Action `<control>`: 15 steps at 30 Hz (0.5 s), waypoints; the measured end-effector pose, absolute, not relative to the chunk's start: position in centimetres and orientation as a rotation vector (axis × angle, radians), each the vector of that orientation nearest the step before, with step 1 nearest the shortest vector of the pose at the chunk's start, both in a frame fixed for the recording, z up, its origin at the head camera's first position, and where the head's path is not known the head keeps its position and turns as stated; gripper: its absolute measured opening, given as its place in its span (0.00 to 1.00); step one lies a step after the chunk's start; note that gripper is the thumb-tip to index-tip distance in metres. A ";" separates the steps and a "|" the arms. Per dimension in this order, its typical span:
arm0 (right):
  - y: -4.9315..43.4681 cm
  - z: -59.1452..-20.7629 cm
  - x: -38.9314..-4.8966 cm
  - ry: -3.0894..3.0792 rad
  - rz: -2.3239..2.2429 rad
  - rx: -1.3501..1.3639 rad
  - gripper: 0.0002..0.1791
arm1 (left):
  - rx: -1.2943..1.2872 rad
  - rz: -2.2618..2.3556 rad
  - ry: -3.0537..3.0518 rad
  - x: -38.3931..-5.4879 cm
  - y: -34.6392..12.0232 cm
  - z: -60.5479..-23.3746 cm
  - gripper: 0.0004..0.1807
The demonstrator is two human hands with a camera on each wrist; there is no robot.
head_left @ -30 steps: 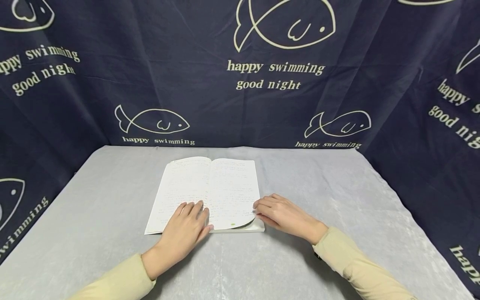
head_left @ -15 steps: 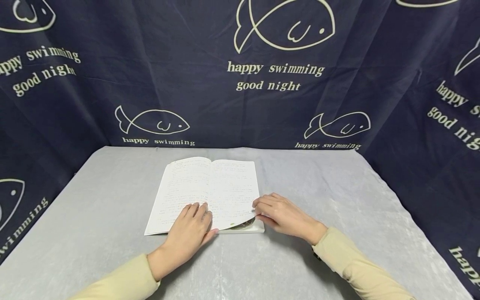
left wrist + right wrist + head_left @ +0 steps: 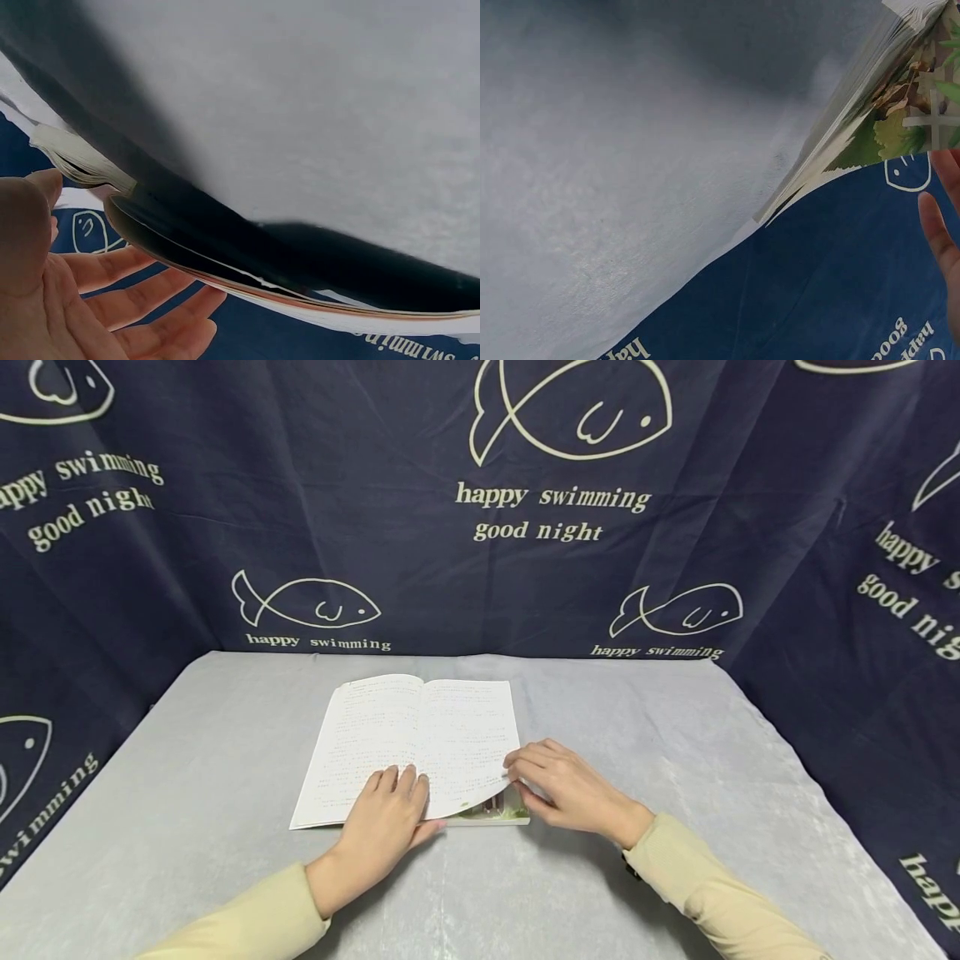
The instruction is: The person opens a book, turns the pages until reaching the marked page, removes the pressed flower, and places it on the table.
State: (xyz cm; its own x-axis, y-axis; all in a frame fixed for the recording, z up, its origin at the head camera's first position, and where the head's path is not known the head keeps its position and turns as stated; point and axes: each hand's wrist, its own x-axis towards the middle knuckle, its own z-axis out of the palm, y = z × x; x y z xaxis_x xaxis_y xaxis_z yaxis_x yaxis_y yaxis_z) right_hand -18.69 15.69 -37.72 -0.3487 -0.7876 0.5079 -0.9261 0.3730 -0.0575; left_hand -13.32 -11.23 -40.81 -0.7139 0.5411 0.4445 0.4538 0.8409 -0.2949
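An open book [image 3: 465,718] with printed white pages lies on the table in the head view. My left hand [image 3: 384,822] rests on its lower middle near the fold, fingers extended; the thumb lies by the bottom edge. In the left wrist view, that hand [image 3: 82,307] spreads beside the book's edge [image 3: 330,311]. My right hand [image 3: 566,789] pinches the right page's outer edge between thumb and fingers. The page's lower corner curls up, baring a colour picture [image 3: 491,806] beneath. Green leaves show in this picture [image 3: 892,135] in the right wrist view, near part of my right hand [image 3: 946,232].
A pale grey cloth covers the table [image 3: 637,718]. Behind and beside it hangs a dark blue curtain [image 3: 420,543] with white fish outlines and lettering. Light sleeves [image 3: 247,914] cover both forearms.
The right page's lower corner has lifted and curled further to the left, showing more of the picture underneath. My left hand has slid a little to the right; my right hand has barely moved.
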 end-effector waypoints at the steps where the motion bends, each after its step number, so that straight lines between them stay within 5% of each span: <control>1: 15.7 -37.7 -18.7 -2.231 0.478 1.487 0.05 | -0.727 0.227 -2.479 -13.4 -11.2 -40.8 0.34; 15: 15.6 -37.3 -18.8 -2.151 0.494 1.448 0.08 | -0.719 0.175 -2.511 -13.3 -11.1 -40.7 0.25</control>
State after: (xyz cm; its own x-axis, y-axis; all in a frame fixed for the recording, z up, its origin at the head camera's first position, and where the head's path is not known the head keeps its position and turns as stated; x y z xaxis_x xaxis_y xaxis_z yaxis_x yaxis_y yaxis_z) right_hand -18.81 15.65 -37.26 -0.3117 -0.7487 0.5851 -0.9290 0.3695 -0.0221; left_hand -13.33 -11.11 -40.71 -0.7251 0.5251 0.4455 0.4582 0.8509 -0.2571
